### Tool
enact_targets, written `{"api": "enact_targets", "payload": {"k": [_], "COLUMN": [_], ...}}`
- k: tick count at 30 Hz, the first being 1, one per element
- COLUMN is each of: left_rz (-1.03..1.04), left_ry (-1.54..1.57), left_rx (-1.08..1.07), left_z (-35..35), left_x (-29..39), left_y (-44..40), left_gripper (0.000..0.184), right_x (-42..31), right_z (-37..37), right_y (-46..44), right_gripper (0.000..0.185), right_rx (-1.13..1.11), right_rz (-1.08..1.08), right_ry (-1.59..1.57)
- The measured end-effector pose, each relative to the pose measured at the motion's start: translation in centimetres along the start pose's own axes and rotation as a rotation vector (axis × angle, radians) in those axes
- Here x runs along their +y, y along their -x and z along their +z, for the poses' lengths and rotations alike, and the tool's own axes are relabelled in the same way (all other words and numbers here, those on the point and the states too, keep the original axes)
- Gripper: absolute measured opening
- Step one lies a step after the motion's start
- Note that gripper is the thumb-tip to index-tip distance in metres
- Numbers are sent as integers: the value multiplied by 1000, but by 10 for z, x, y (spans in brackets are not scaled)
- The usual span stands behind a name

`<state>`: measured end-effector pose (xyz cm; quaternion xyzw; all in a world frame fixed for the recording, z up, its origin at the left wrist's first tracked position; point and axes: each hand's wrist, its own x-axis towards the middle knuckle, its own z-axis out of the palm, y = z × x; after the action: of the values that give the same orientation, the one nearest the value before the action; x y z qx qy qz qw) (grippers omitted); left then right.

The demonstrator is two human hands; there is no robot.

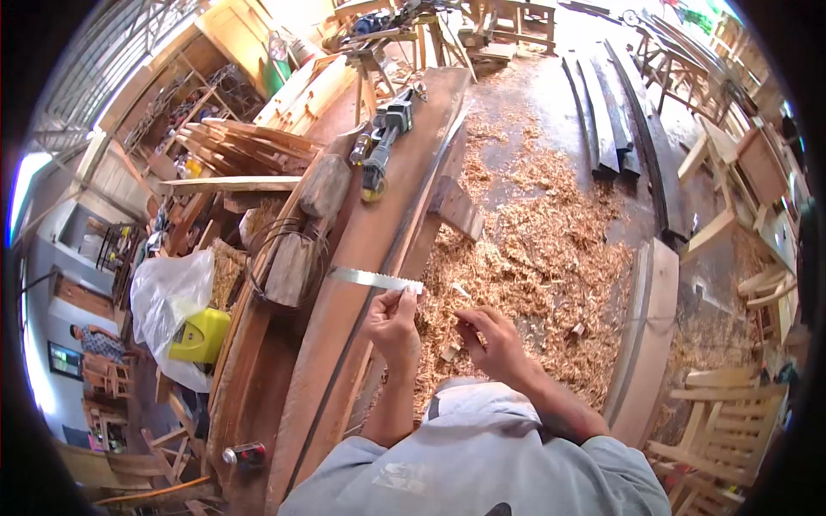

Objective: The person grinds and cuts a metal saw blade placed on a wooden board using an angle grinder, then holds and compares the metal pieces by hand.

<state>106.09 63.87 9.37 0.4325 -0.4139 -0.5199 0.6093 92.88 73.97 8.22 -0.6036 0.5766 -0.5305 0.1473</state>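
Note:
My left hand (396,325) pinches one end of a shiny, toothed saw blade (366,277) between thumb and fingers. The blade points left, over a long wooden plank (361,228). To the right, apart from the blade, is my right hand (492,342), its fingers curled with thumb and forefinger close together; whatever they may hold is too small to make out. A small white piece (461,291) shows just beyond those fingertips, and I cannot tell if it touches them. Farther up the plank lies a grey and black power tool (389,142).
Wood shavings (551,249) cover the floor ahead. Dark metal lengths (594,116) lie beyond, and a thick beam (647,331) is at right. Wooden chairs (723,421) stand at the right edge. Left are a yellow-green container (200,335), a plastic bag (170,288) and a can (244,454).

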Motion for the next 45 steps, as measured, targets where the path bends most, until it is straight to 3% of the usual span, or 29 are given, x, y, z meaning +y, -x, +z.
{"api": "enact_targets", "payload": {"k": [9,14,19,27,31,33,36,43,45], "left_rz": [-2,47,173,241,259,373,483,650,650], "left_ry": [75,121,153,-3,11,4,36,36,13], "left_rx": [114,251,505,1146,1341,1465,1526,1599,1674], "left_z": [67,69,36,-46,-75,-92,-129,-270,-298], "left_x": [1,10,31,28,64,84,103,139,158], "left_y": [-74,-97,-61,138,233,275,341,515,566], "left_gripper": [9,11,12,13,13,13,13,11,11], "right_x": [72,96,76,94,45,23,-53,-167,-203], "right_z": [-8,5,13,37,49,62,69,157,179], "right_y": [-110,-138,-149,-76,-23,18,65,240,297], "right_gripper": [23,23,20,15,18,19,21,25,24], "right_rx": [-153,-352,-544,-1077,-1246,-1322,-1406,-1511,-1640], "right_rz": [-10,-37,-92,-234,-230,-243,-351,-554,-443], "right_ry": [-95,-164,-237,-375,-467,-516,-656,-630,-559]}}
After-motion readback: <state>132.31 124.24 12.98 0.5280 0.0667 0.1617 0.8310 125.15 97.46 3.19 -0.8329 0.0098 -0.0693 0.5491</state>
